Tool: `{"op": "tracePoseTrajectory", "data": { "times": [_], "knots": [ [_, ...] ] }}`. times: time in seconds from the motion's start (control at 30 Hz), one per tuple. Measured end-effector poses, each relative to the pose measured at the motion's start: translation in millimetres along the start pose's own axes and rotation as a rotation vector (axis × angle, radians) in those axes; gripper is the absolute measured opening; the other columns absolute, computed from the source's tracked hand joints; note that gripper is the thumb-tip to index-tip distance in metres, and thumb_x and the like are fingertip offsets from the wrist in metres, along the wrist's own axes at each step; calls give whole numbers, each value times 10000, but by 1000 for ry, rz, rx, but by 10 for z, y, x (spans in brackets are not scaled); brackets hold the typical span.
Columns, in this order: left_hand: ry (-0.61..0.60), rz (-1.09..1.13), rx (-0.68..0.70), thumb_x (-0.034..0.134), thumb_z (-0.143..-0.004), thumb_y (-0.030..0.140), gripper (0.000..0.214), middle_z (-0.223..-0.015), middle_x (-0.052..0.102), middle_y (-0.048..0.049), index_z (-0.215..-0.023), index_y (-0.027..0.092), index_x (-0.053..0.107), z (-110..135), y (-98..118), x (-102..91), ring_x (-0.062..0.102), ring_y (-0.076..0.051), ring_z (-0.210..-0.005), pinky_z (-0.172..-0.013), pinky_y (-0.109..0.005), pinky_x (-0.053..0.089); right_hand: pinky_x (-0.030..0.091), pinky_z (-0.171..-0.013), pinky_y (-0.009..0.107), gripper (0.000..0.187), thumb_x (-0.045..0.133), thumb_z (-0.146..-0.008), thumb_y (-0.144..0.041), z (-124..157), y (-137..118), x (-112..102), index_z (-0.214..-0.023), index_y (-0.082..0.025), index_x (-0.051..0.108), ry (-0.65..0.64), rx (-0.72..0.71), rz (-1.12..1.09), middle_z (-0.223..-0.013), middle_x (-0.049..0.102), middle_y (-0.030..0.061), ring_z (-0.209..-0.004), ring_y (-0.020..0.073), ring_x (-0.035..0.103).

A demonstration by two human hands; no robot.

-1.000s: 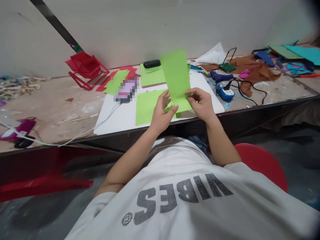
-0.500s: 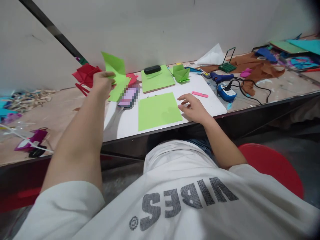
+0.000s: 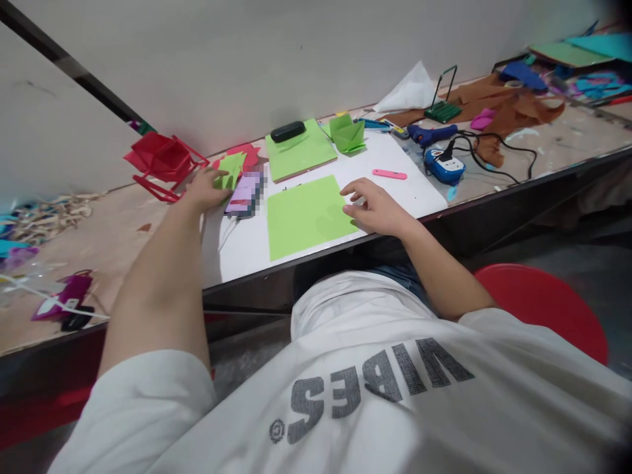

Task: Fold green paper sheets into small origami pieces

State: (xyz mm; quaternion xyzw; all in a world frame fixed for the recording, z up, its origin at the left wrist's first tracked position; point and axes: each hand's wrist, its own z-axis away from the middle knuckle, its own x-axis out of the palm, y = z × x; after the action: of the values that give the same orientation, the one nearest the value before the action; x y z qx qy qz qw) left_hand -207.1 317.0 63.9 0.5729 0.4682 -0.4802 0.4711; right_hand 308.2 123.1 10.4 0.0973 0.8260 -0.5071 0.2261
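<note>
My left hand (image 3: 205,189) reaches to the far left of the white board, its fingers stretched out over light green paper (image 3: 233,166). Beside it lies a phone (image 3: 244,192) with a lit, partly blurred screen. A square green sheet (image 3: 309,217) lies flat near the board's front edge. My right hand (image 3: 374,205) rests at that sheet's right edge, fingers loosely bent and apart from the thumb, holding nothing. Just beyond it is a pink cutter (image 3: 390,174).
Red folded paper (image 3: 162,158) stands left of my left hand. A stack of green sheets (image 3: 301,155) carries a black case (image 3: 288,131). A folded green paper shape (image 3: 346,133) stands beside it. Rightward are a blue glue gun (image 3: 432,135), a blue power socket (image 3: 445,166) and black cable.
My left hand has come down with the raised green sheet, which no longer stands upright. The camera view has shifted slightly. My right hand keeps its place by the square sheet.
</note>
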Motion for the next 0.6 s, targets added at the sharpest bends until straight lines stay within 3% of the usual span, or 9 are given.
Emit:
{"op": "tracePoseTrajectory", "data": {
  "times": [0.17,0.27,0.37,0.43,0.5,0.6],
  "knots": [
    [-16,-177,-45,624,-1251,505,702,-1974,587,-262,-1814,89,673,-65,430,-118,581,-372,-1726,-1519,-628,380,747,-1152,572,311,810,-1086,-393,8,-2,8,-1370,-273,847,-20,-10,-4,-1593,801,157,-1304,343,831],
    [-1,-236,-86,599,-1272,533,703,-1892,692,-262,-1783,60,702,-217,622,-205,641,-358,-1610,-1492,-608,371,739,-1176,575,310,804,-1097,-392,19,7,-1,-1378,-266,841,-30,-18,-2,-1594,794,162,-1299,338,839],
    [113,-129,-230,596,-1285,412,573,-1747,815,-199,-1683,31,750,-346,695,-276,667,-283,-1483,-1462,-548,412,743,-1169,572,292,810,-1106,-380,31,8,-7,-1379,-280,836,-41,-24,-3,-1591,801,151,-1278,332,843],
    [210,-52,-268,628,-1253,275,534,-1748,806,-173,-1722,28,696,-368,707,-317,674,-255,-1444,-1452,-546,444,748,-1158,569,291,814,-1110,-372,39,3,-4,-1388,-289,835,-49,-26,2,-1596,806,145,-1268,331,843],
    [215,-45,-164,634,-1235,204,612,-1876,697,-180,-1829,60,610,-347,716,-343,663,-262,-1480,-1460,-579,457,747,-1160,566,297,811,-1115,-372,44,-3,3,-1398,-289,836,-51,-28,8,-1605,806,144,-1265,329,844],
    [71,-86,76,655,-1241,175,658,-2083,476,-110,-1897,203,619,-320,755,-322,560,-269,-1631,-1538,-623,390,735,-1193,568,304,803,-1123,-381,53,-12,13,-1407,-281,838,-53,-41,22,-1607,803,147,-1255,326,848]
  ]
}}
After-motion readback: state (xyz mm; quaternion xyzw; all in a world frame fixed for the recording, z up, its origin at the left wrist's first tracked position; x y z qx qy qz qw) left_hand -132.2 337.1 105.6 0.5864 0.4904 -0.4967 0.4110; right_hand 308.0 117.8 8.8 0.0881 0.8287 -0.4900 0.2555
